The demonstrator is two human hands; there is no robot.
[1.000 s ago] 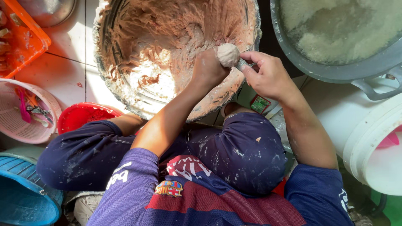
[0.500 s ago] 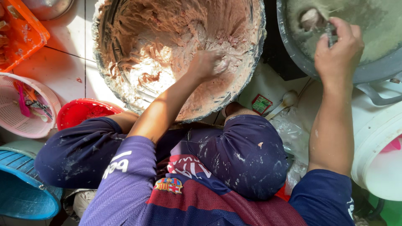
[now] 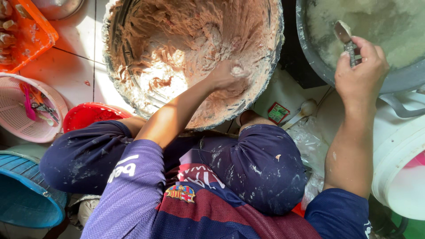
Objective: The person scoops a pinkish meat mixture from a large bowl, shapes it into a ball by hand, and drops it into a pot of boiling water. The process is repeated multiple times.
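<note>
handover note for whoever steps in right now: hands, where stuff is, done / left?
Left hand: fingers dug into the pinkish paste in the big metal bowl.
Right hand: gripping a metal spoon over the grey basin of pale cloudy liquid, spoon bowl up.
Nearby: red bowl, pink basket, orange tray, white bucket.
Done: no finished pieces can be made out in the basin.
Left: the bowl holds plenty of paste, smeared up its walls.

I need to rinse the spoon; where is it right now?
Upper right of the head view: the spoon is in the right hand, over the grey basin.
</note>
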